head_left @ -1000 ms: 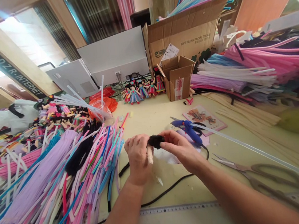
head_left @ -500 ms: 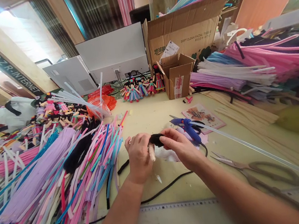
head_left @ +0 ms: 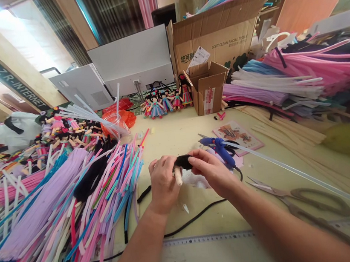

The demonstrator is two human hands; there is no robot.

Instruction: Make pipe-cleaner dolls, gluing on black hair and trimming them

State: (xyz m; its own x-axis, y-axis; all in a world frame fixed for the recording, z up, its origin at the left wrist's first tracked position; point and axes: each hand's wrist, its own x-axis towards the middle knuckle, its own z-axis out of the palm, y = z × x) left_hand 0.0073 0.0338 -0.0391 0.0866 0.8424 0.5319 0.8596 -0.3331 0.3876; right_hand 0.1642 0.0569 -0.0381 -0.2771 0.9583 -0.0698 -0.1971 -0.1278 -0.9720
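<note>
Cluttered table (head_left: pixel 169 134), black piece (head_left: pixel 184 162) in hands (head_left: pixel 165 183)

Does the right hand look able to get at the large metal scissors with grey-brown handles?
Probably yes: the scissors lie in view beside the right forearm, though the right hand would likely need to release the fuzzy black piece.

You were in what looked like a craft workshop, because your table (head_left: pixel 169 134) carried a blue glue gun (head_left: pixel 225 153), large scissors (head_left: pixel 286 196), many fuzzy stems (head_left: pixel 42 204) and small dolls (head_left: pixel 156 107).
</note>
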